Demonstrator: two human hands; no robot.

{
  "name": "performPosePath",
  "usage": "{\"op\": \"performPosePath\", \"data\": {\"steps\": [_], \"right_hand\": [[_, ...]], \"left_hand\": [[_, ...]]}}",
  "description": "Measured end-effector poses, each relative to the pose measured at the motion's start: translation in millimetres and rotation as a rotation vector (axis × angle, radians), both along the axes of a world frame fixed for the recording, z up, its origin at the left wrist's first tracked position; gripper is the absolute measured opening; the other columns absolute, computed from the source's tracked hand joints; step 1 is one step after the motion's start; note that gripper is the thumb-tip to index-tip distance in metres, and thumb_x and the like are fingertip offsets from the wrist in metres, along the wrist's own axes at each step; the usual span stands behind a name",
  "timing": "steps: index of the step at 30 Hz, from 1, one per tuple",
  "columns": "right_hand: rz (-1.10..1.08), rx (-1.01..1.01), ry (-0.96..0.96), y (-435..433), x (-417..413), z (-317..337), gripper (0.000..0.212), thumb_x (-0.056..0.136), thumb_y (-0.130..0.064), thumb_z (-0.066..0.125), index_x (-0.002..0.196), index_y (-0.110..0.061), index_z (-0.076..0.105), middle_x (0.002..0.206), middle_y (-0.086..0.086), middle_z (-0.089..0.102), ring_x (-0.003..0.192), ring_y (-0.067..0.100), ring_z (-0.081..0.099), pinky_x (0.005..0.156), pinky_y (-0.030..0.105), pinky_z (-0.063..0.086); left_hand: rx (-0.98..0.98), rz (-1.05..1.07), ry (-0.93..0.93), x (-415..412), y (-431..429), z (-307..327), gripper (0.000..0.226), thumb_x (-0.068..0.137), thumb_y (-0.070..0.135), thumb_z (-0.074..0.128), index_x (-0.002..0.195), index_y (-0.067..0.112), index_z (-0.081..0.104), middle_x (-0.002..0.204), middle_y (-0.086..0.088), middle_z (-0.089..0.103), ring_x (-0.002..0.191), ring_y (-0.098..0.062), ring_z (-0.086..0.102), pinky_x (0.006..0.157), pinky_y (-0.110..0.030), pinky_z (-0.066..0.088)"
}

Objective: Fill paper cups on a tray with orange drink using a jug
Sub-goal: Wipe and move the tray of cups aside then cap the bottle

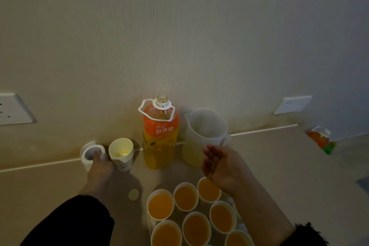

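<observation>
Left hand [99, 168] is out at about 8 o'clock, right up against the stack of empty cups [121, 155], but it's too blurry to say if the fingers actually wrap it. Right hand [223, 168] hovers loose and half-curled, holding nothing, just at 6 o'clock of the jug [203, 134]. Orange drink bottle [160, 136] stands uncapped at the jug's 9 o'clock. Filled cups [196, 227] sit on the tray [149, 223] down at 6 o'clock.
</observation>
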State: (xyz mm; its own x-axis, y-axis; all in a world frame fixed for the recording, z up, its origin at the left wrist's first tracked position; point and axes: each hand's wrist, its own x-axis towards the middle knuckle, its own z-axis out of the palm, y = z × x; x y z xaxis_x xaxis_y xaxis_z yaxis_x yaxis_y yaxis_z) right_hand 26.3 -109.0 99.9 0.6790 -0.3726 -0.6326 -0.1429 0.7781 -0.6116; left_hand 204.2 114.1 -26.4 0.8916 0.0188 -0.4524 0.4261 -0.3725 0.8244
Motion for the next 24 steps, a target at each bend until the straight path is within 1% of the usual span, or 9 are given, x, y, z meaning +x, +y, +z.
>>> {"op": "performPosePath", "data": {"steps": [5,7,10,12,14,15,17,20,24], "right_hand": [[-0.005,-0.029,0.014,-1,-2,4,0.016,0.091,-0.011,0.047,0.082,-0.007,0.06,0.065,0.004,0.064,0.062,0.017,0.049,0.061,0.028,0.041],[-0.008,-0.031,0.017,-3,-4,3,0.016,0.091,-0.011,0.047,0.083,-0.007,0.06,0.066,0.004,0.064,0.061,0.017,0.049,0.06,0.028,0.041],[-0.007,-0.032,0.031,-5,-5,0,0.016,0.091,-0.011,0.047,0.083,-0.007,0.06,0.062,0.004,0.065,0.061,0.017,0.05,0.06,0.029,0.042],[-0.003,-0.034,0.039,-5,-6,-2,0.016,0.091,-0.011,0.048,0.083,-0.007,0.061,0.063,0.004,0.065,0.062,0.017,0.05,0.061,0.029,0.042],[0.006,-0.034,0.039,-5,-7,-3,0.015,0.091,-0.011,0.048,0.084,-0.007,0.061,0.064,0.005,0.066,0.062,0.017,0.051,0.061,0.029,0.042],[0.012,-0.035,0.038,-5,-7,-3,0.014,0.09,-0.011,0.049,0.084,-0.007,0.061,0.064,0.005,0.066,0.062,0.017,0.051,0.061,0.029,0.042],[0.036,-0.039,0.033,-6,-8,-3,0.014,0.09,-0.011,0.049,0.084,-0.006,0.061,0.064,0.005,0.065,0.062,0.017,0.05,0.062,0.03,0.042],[0.085,-0.037,0.025,-4,-8,-4,0.015,0.091,-0.011,0.048,0.083,-0.007,0.06,0.063,0.004,0.065,0.061,0.017,0.05,0.06,0.029,0.043],[0.204,-0.023,-0.009,6,-10,0,0.017,0.092,-0.012,0.047,0.082,-0.008,0.06,0.068,0.005,0.065,0.062,0.017,0.051,0.06,0.03,0.043]], "left_hand": [[0.017,0.004,-0.048,7,4,-15,0.084,0.07,0.047,0.043,0.145,0.02,0.015,0.136,-0.02,0.039,0.122,-0.04,0.042,0.105,-0.054,0.034],[0.075,-0.029,-0.001,16,6,-23,0.076,0.082,0.041,0.05,0.145,0.014,0.017,0.135,-0.024,0.042,0.121,-0.042,0.043,0.105,-0.054,0.034],[0.181,-0.03,-0.014,14,6,-19,0.06,0.089,0.03,0.051,0.137,0.001,0.03,0.13,-0.03,0.046,0.12,-0.047,0.044,0.103,-0.052,0.034],[0.271,-0.047,-0.055,9,10,-19,0.048,0.092,0.026,0.054,0.131,0.001,0.039,0.125,-0.03,0.051,0.117,-0.046,0.048,0.1,-0.051,0.038],[0.342,-0.082,-0.108,3,15,-19,0.037,0.092,0.031,0.054,0.119,0.006,0.047,0.115,-0.026,0.058,0.108,-0.044,0.055,0.093,-0.049,0.043],[0.388,-0.113,-0.138,0,18,-20,0.033,0.092,0.03,0.054,0.115,0.007,0.049,0.11,-0.026,0.059,0.104,-0.044,0.056,0.09,-0.047,0.043],[0.487,-0.145,-0.21,-9,21,-18,0.024,0.094,0.016,0.048,0.111,0.0,0.048,0.106,-0.029,0.058,0.097,-0.045,0.058,0.083,-0.044,0.043],[0.541,-0.026,-0.214,-28,21,-5,0.032,0.093,0.013,0.043,0.122,0.002,0.049,0.105,-0.026,0.059,0.096,-0.041,0.058,0.078,-0.04,0.042],[0.569,0.024,-0.264,-49,27,24,0.037,0.091,0.013,0.046,0.128,0.007,0.048,0.108,-0.025,0.06,0.101,-0.041,0.058,0.085,-0.044,0.045]]}}
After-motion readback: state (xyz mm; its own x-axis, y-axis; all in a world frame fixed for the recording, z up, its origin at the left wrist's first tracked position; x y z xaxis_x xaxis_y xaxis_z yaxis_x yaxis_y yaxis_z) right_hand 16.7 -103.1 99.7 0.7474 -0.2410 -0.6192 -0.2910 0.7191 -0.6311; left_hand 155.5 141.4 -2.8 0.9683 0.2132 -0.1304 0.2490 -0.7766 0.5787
